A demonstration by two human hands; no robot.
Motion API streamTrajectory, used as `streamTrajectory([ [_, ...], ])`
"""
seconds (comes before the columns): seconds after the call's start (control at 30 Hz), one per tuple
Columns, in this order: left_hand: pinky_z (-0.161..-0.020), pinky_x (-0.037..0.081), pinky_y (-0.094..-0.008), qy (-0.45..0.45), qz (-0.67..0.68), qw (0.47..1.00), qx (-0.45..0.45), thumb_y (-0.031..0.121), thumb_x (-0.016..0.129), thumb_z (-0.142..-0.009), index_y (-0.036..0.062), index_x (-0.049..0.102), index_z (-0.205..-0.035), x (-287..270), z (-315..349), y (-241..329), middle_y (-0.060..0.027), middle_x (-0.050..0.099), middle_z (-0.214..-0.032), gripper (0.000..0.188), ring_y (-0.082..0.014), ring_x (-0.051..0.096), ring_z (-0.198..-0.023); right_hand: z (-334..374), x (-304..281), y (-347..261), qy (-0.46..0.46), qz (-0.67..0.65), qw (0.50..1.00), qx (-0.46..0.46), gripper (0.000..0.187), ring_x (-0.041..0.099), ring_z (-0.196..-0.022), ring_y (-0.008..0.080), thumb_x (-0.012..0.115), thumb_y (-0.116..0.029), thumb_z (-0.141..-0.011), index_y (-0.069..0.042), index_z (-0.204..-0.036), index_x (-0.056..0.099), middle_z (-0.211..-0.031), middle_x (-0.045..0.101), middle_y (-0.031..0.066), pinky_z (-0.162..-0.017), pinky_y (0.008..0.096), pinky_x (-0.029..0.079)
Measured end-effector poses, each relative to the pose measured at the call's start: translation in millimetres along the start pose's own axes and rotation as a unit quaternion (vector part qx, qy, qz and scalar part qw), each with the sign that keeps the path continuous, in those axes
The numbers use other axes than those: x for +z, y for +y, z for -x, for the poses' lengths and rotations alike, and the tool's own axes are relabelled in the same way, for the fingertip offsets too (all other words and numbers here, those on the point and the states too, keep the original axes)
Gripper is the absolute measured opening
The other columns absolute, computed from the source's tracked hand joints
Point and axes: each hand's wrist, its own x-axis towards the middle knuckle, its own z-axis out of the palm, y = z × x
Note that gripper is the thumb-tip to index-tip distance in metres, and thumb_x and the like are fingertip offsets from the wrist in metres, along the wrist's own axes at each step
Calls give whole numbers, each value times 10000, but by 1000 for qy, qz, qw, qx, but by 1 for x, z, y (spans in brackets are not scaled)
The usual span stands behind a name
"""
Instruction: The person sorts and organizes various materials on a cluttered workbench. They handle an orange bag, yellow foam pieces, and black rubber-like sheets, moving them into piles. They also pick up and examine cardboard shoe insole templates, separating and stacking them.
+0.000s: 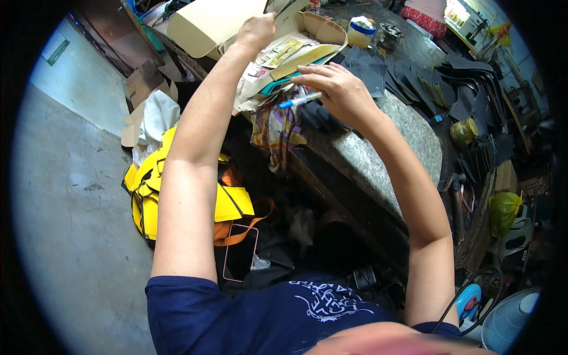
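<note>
My left hand (257, 31) reaches to the far end of a pile of papers and cardboard. Its fingers are closed by a thin dark piece at the top edge, too little of which shows to name. My right hand (340, 89) is over the right side of the pile, fingers stretched toward it. A white pen with a blue end (300, 99) is held by the thumb, pointing left. Between the hands lie loose papers (287, 52) in a cream card box (325, 29), with a teal sheet (277, 84) near the right fingertips.
A patterned cloth (275, 133) hangs off the table edge. A grey stone slab (408, 133) and stacked dark cut pieces (414, 83) lie right. Yellow pieces (151, 189) and a phone (241, 253) are below my left arm. A fan (510, 322) stands lower right.
</note>
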Motion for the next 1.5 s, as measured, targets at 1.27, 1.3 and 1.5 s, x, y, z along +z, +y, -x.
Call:
streamTrajectory([
  [1.27, -881, 524, -367, -256, 803, 513, -163, 122, 622, -889, 56, 378, -1329, -18, 218, 346, -127, 558, -1184, 508, -217, 585, -1065, 261, -116, -3, 240, -468, 693, 493, 303, 594, -937, 77, 656, -128, -889, -7, -1162, 606, -1061, 656, 61, -778, 227, 501],
  [1.3, -868, 531, -369, -237, 811, 505, -177, 116, 618, -889, 61, 380, -1322, -18, 219, 348, -127, 558, -1183, 497, -218, 589, -1059, 261, -115, -4, 250, -471, 691, 489, 296, 600, -925, 79, 652, -118, -890, -6, -1160, 605, -1061, 656, 61, -781, 228, 502],
  [1.5, -822, 559, -405, -194, 828, 487, -199, 153, 654, -859, 84, 391, -1307, -25, 227, 344, -134, 578, -1141, 524, -234, 617, -1014, 259, -116, -6, 314, -488, 682, 444, 262, 633, -863, 98, 628, -82, -895, 4, -1137, 576, -1021, 666, 68, -778, 238, 521],
])
